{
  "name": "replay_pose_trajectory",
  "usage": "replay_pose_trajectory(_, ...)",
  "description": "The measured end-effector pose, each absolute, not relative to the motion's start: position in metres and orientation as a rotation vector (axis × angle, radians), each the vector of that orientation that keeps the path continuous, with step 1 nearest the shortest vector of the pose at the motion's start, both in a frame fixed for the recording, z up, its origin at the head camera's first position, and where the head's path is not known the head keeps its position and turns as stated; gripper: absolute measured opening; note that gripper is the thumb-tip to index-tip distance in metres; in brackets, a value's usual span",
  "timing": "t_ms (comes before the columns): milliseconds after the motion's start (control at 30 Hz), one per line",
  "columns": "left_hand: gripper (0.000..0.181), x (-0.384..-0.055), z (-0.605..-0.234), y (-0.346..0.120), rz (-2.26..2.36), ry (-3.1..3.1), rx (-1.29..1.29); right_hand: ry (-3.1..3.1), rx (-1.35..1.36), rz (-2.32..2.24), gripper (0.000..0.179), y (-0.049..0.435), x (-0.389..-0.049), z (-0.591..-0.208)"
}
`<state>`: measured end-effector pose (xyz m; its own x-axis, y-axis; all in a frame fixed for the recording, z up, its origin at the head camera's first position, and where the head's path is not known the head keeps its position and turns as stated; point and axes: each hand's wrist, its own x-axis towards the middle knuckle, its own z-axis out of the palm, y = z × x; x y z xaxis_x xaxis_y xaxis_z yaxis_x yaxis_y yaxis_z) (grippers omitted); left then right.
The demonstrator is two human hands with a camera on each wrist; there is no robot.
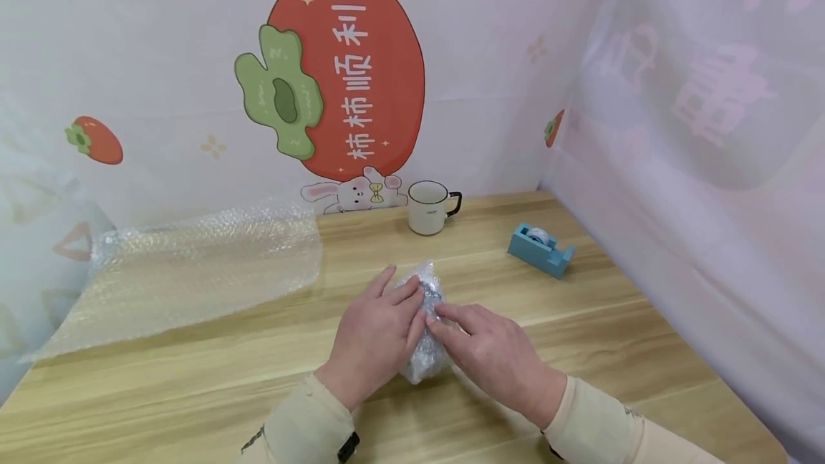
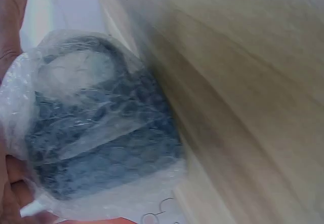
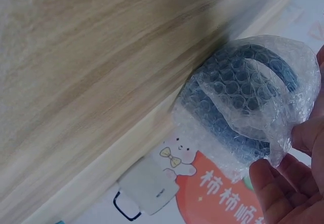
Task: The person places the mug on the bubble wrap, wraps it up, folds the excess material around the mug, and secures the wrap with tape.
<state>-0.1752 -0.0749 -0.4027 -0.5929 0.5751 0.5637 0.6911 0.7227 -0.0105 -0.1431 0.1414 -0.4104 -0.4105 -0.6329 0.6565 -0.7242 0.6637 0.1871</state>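
A dark blue-grey object (image 3: 238,92) with a curved, loop-like upper part stands wrapped in bubble wrap (image 1: 425,364) on the table in front of me. Its exact kind is blurred by the wrap. My left hand (image 1: 377,328) presses on the package from the left, fingers fairly straight along its top. From the right, my right hand (image 1: 493,353) pinches the wrap at the top edge between thumb and fingertips, close beside the left thumb. In the left wrist view the dark object (image 2: 101,158) shows through the layers, with a pale rounded opening near its top.
A large loose sheet of bubble wrap (image 1: 213,271) lies at the left of the wooden table (image 1: 193,392). At the back stands a white mug (image 1: 427,213) with a black handle. Right of it sits a blue tape dispenser (image 1: 540,250). Printed cloth (image 1: 483,92) hangs around the table.
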Motion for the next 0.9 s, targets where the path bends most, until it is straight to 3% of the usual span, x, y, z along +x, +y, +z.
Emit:
replay_pose_trajectory(433,0.024,-0.176,-0.407,-0.076,-0.362,-2.188,-1.052,-2.170,1.023,0.216,0.045,0.140,-0.143,-0.411)
replay_pose_trajectory(900,0.034,-0.173,-0.409,-0.086,-0.329,-2.236,-1.157,-2.224,1.003,0.276,0.048,0.136,-0.140,-0.406)
